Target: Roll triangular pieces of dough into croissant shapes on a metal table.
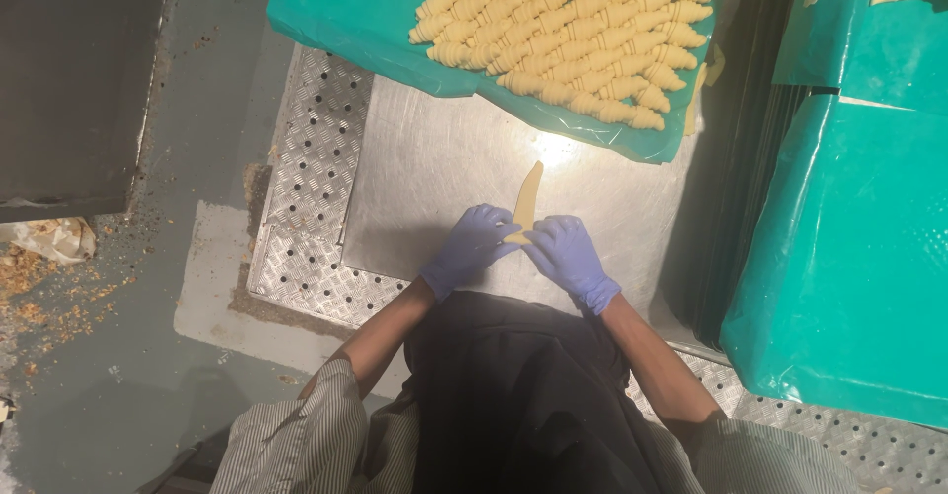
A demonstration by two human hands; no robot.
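Bare steel table lies open around the dough strip. Beyond it, the teal sheet loaded with croissants blocks passage; teal-covered stacks close the right side.

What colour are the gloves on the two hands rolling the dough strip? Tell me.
Blue-violet, on both the left hand and right hand, touching the pale triangular dough strip; head view.

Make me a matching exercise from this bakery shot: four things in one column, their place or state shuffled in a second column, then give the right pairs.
Things:
1. dough strip
2. rolled pastries
3. left hand
4. crumbs

Places or states:
A. scattered on the floor at the left edge
B. packed in rows on a teal sheet at the top
C. gloved in blue, at the strip's near end, beside the right hand
D. lying flat on the steel table, pointing away from the person

Pairs: 1-D, 2-B, 3-C, 4-A
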